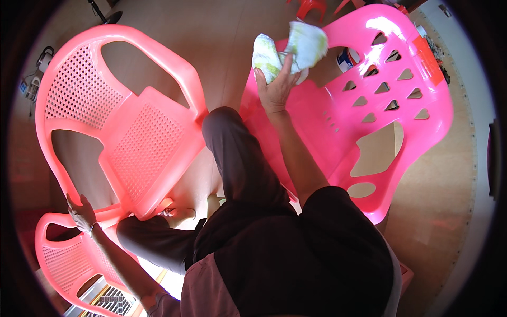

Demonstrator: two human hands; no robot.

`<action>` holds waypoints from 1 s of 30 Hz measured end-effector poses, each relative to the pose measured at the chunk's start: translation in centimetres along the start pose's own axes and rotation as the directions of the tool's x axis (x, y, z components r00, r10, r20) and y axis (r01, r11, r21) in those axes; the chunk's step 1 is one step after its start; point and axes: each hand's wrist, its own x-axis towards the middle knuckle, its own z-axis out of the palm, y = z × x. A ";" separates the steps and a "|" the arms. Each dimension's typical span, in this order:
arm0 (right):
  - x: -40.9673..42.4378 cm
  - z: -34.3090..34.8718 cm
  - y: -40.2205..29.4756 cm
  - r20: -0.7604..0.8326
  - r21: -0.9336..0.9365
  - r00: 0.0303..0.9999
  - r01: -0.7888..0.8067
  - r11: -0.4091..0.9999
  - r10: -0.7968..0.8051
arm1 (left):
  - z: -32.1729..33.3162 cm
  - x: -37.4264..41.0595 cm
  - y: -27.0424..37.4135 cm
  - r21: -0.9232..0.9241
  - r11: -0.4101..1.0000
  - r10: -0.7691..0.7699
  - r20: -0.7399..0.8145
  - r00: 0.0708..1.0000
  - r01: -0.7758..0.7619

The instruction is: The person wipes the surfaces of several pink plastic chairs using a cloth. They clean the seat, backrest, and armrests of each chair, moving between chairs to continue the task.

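My right hand (277, 90) grips a white and yellow-green cloth (307, 47), which hangs folded in two lobes over the near armrest side of a bright pink plastic armchair (309, 115). That chair has heart-shaped holes in its backrest. To the left stands a coral-pink plastic armchair (154, 126) with a perforated seat and back. My left hand (82, 214) rests at this chair's lower left armrest, thumb and fingers around its edge. My legs are between the two chairs.
Another coral-pink armchair (65, 257) is at the lower left, close by my left forearm. A red plastic stool (311, 8) stands at the top. A blue and white container (347, 59) shows through the pink chair's armrest opening. A black stand base (114, 18) is at the top left.
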 end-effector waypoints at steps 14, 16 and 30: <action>-7.1 0.0 1.7 0.299 0.302 0.907 -0.384 0.872 0.296 | 0.4 0.2 0.1 0.021 0.999 0.025 -0.040 0.999 -0.024; -6.8 -1.1 1.8 0.309 0.338 0.917 -0.353 0.873 0.251 | 0.3 0.2 -0.3 0.009 0.999 0.032 -0.049 0.998 -0.032; -3.1 -12.0 1.8 0.707 0.118 0.705 -0.176 0.977 0.042 | 0.4 0.2 -1.5 0.010 0.999 0.038 -0.041 0.998 -0.037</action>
